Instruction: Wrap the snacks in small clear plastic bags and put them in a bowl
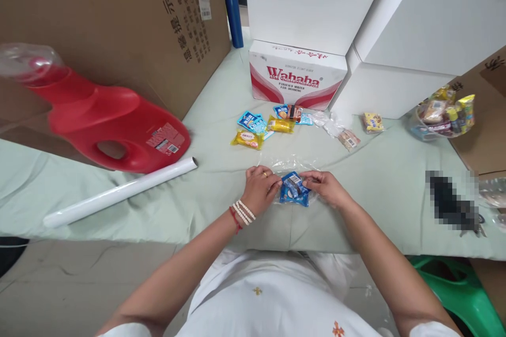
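My left hand (261, 187) and my right hand (326, 187) both pinch a clear plastic bag (288, 166) that lies on the pale green cloth (356, 210). Inside the bag sit blue snack packets (294, 189), held between my fingertips. Bead bracelets and a red string circle my left wrist, and a ring shows on one finger. Farther back lie several loose snack packets: blue ones (253, 122), yellow ones (247, 139) and an orange-and-blue one (288, 112).
A red detergent jug (118, 121) lies on its side at left beside a white roll (118, 192). A Wahaha water carton (296, 76) and white boxes (395, 37) stand at the back. A bowl of snacks (443, 113) sits at right, a green stool (462, 295) below.
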A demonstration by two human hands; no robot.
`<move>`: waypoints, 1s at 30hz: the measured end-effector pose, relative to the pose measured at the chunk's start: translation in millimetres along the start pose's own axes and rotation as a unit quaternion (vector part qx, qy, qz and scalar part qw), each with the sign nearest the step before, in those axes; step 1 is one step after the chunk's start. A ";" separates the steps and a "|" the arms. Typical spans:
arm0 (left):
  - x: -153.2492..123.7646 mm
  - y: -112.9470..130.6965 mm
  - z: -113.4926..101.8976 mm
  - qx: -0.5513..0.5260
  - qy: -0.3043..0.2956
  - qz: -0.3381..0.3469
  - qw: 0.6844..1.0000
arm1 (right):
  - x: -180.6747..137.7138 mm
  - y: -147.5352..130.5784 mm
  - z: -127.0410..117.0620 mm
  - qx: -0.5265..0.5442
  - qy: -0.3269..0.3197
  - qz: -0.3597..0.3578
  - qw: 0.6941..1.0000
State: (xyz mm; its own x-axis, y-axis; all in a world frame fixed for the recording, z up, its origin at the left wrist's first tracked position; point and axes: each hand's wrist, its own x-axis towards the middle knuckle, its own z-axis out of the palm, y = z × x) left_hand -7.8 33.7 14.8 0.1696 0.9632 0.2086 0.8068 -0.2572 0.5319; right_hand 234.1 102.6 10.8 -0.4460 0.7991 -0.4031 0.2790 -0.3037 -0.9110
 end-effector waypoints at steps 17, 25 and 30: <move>-5.1 0.2 -10.3 -0.111 0.022 0.071 0.991 | -12.1 -29.2 -3.3 -0.270 -0.121 -0.238 0.925; -0.3 2.4 14.1 -0.099 -0.055 -0.023 0.993 | -6.8 -22.1 2.3 -0.208 -0.098 -0.188 0.955; -0.4 3.7 20.9 -0.047 -0.051 -0.032 0.997 | -5.1 -1.6 -11.8 -0.231 0.023 -0.083 0.969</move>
State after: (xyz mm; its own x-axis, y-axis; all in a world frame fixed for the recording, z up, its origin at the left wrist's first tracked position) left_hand 6.9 34.1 -0.5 0.1792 0.9797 0.0903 0.7618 -0.1962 0.6174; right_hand 246.0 105.1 15.4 -0.4812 0.8432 -0.2399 0.5622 0.0869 -0.8224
